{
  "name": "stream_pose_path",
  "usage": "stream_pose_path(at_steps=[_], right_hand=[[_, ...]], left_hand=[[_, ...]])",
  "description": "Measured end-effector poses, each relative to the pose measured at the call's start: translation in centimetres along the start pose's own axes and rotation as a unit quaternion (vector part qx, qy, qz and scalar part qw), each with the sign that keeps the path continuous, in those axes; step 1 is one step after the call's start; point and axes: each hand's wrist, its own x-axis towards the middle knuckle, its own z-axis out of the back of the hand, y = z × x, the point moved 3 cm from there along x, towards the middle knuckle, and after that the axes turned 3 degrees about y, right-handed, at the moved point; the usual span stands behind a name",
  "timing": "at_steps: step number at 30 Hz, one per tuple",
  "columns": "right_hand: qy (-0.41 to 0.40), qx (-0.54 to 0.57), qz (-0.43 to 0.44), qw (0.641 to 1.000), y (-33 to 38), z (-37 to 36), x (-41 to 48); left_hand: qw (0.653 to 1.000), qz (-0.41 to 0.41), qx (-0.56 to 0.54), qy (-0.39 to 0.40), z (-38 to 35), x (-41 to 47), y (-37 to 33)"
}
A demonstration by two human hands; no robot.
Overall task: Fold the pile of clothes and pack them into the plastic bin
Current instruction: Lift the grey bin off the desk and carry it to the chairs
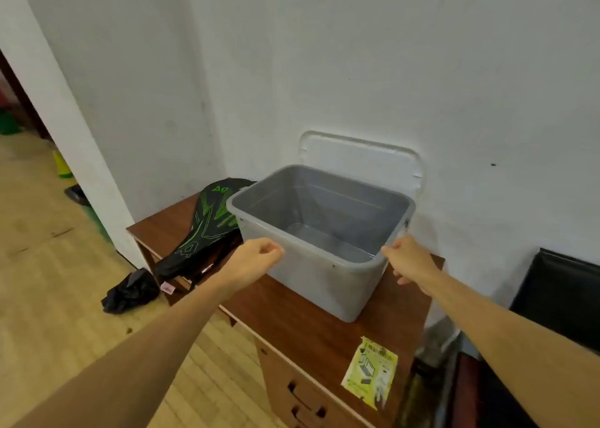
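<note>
On the floor at the far left lies a crumpled black bag (130, 292), near the leg of a brown desk (318, 336). On the desk's left part rests a black and green racket cover (207, 226), just beside the bin (324, 284) and hanging over the desk's front edge.

The left hand (256, 258) has its fingers curled tight at the near left corner of the bin's rim and seems to be gripping it. The grey bin stands on the desk, empty and open at the top. Its pale lid (363, 161) stands on edge behind it, against the wall. The right hand (409, 258) holds the near right corner, thumb on the rim and fingers down the outer wall. A yellow leaflet (370, 372) lies on the desk nearer the camera.

No clothes are in view, so the packing has probably not begun. If the bin is lifted or slid from here, the lid may lose its prop and topple. A sideways pull could also catch the racket cover and drag it off the desk. The thin rim may flex under corner grips.
</note>
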Motion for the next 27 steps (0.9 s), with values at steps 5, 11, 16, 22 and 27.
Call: stream_pose_path(at_steps=[5,11,16,22,27], right_hand=[[-0.034,0.137,-0.149,0.979,-0.3,-3.8,5.3],[-0.115,0.028,-0.173,0.978,-0.3,-6.7,9.0],[-0.150,-0.084,-0.183,0.968,-1.4,-6.7,10.6],[-0.171,-0.130,-0.219,0.952,-0.6,-6.9,11.3],[-0.176,-0.212,-0.269,0.923,0.4,-7.4,10.5]], left_hand=[[0.999,0.003,0.028,0.024,0.8,7.2,2.5],[0.998,0.008,0.062,0.013,1.2,15.8,5.0],[0.996,-0.040,0.079,0.011,2.3,21.4,7.2],[0.952,-0.129,0.277,-0.011,4.6,27.2,11.4],[0.924,-0.133,0.357,-0.034,7.3,30.3,14.0]])
